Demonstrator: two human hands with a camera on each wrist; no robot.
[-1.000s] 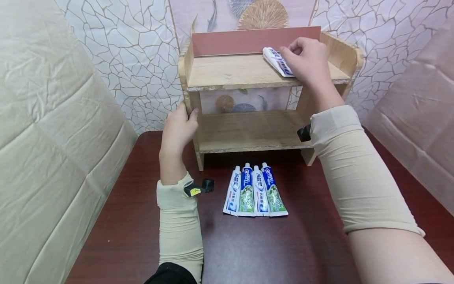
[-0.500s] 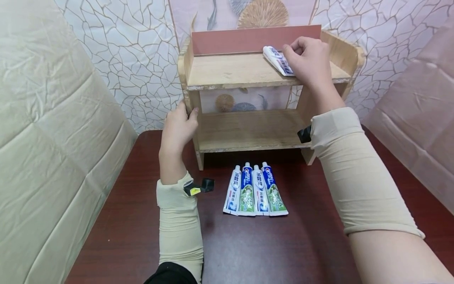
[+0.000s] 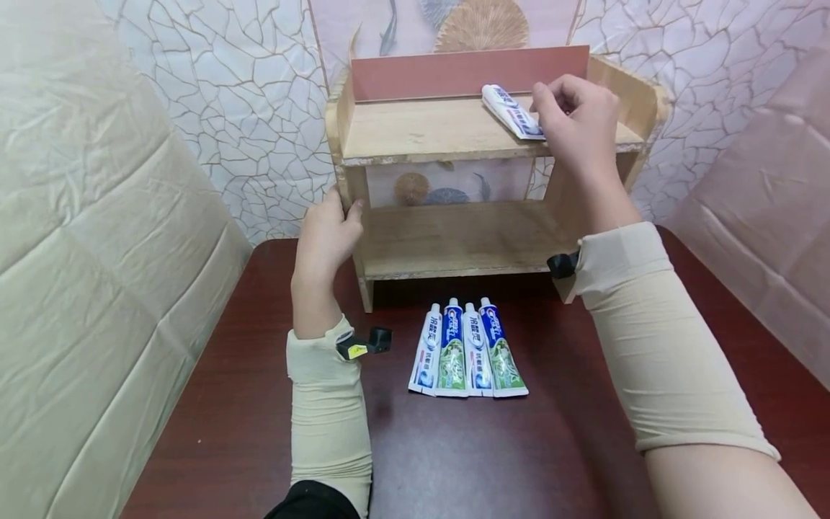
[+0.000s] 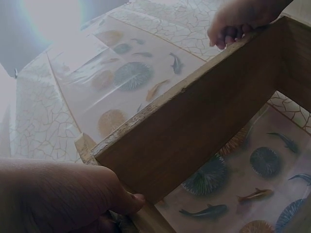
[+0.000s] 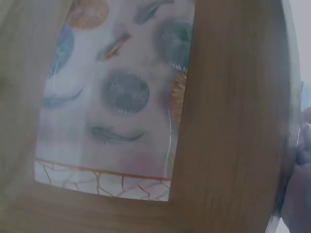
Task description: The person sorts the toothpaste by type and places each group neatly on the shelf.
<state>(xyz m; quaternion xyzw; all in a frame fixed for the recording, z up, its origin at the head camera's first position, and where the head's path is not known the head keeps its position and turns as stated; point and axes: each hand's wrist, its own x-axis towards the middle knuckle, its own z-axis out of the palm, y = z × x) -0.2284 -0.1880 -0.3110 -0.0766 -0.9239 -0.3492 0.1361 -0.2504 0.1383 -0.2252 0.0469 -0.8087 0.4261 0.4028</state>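
1. We see the right grip [image 3: 579,126] in the upper right of the frame, fingers loosely bent, holding nothing that we can make out
2. Just beside it we find a white-and-blue tube [image 3: 511,113], lying slantwise on the upper board [image 3: 408,133] of the wooden shelf [image 3: 454,238], right of top centre; whether they touch, we cannot tell
3. Left of centre, we see the left grip [image 3: 326,234] clasping the shelf's left side
4. Just below the frame's centre we count four tubes [image 3: 452,360] side by side on the dark tabletop [image 3: 246,418], caps toward the top
5. At top centre we notice a reddish panel [image 3: 421,77] along the upper board's back
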